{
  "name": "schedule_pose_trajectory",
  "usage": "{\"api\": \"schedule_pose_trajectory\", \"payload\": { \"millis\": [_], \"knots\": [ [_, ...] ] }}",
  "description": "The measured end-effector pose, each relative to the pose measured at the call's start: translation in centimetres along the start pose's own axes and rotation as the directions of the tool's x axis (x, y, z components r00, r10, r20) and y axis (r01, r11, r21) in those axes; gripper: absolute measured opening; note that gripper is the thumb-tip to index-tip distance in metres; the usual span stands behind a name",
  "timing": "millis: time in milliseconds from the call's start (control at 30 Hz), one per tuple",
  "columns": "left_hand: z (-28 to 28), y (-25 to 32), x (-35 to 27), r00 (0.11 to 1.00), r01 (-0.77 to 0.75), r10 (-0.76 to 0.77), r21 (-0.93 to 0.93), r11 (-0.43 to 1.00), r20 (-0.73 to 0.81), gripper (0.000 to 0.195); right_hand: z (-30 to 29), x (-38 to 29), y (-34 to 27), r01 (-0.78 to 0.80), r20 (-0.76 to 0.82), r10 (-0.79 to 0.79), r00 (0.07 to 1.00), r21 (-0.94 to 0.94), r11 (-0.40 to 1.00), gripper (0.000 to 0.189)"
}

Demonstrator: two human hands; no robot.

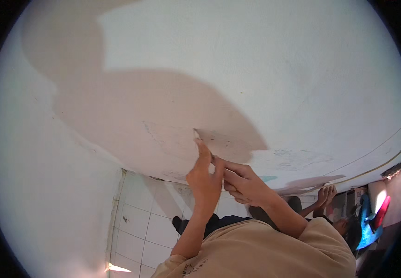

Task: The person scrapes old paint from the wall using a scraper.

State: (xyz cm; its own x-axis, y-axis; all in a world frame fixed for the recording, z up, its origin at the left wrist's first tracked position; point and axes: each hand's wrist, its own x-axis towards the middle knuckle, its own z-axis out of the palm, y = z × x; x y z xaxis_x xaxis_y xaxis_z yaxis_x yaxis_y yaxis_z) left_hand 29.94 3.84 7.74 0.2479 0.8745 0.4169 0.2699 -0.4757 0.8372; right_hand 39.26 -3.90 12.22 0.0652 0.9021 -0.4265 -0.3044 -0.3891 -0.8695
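A white painted wall (172, 93), with shallow cracks and roughened paint low down, fills most of the view. Close against it, my left hand (205, 177) reaches up with its fingers around a thin flat piece (196, 134), seen nearly edge-on. The upper end of this piece meets the wall and casts a small dark shadow there. My right hand (247, 186) comes in from the right, fingers curled, its index fingertip at the piece's lower end beside the left hand. My fingers hide most of the piece, so its exact kind is unclear.
White floor tiles (134, 222) lie below, meeting another wall (47, 180) at the left. To the right, another person's hands (325, 196) are raised near the same wall. A cable (374, 170) runs along that wall. Blue and red items (370, 222) are at the far right.
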Motion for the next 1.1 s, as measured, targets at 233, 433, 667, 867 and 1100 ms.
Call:
{"api": "schedule_pose_trajectory", "payload": {
  "millis": [233,433,667,867,1100],
  "knots": [
    [0.1,0.5,-0.1,0.998,-0.063,0.063,-0.042,0.997,0.005,0.044,0.4,-0.2,-0.5,0.01,-0.045,-0.011,0.999,-0.03,0.999,0.037],
    [-1.1,0.4,0.3,0.998,-0.027,0.026,-0.019,0.999,-0.055,0.045,1.1,0.5,-0.6,0.025,0.003,-0.025,1.0,-0.027,0.999,0.037],
    [-1.7,-0.3,0.9,1.0,-0.026,0.027,0.06,0.998,-0.016,0.048,2.6,1.2,0.5,0.008,-0.042,-0.007,0.999,0.035,0.999,0.035],
    [-1.7,0.0,0.9,0.998,-0.066,0.067,0.048,0.997,-0.011,0.046,2.0,0.7,-0.3,0.02,-0.022,-0.021,1.0,-0.02,1.0,0.037],
    [-1.1,-0.5,0.6,0.997,-0.062,0.059,-0.073,0.995,-0.04,0.044,1.2,0.6,-0.3,0.005,-0.033,-0.007,0.999,-0.043,0.999,0.038]
  ]
}}
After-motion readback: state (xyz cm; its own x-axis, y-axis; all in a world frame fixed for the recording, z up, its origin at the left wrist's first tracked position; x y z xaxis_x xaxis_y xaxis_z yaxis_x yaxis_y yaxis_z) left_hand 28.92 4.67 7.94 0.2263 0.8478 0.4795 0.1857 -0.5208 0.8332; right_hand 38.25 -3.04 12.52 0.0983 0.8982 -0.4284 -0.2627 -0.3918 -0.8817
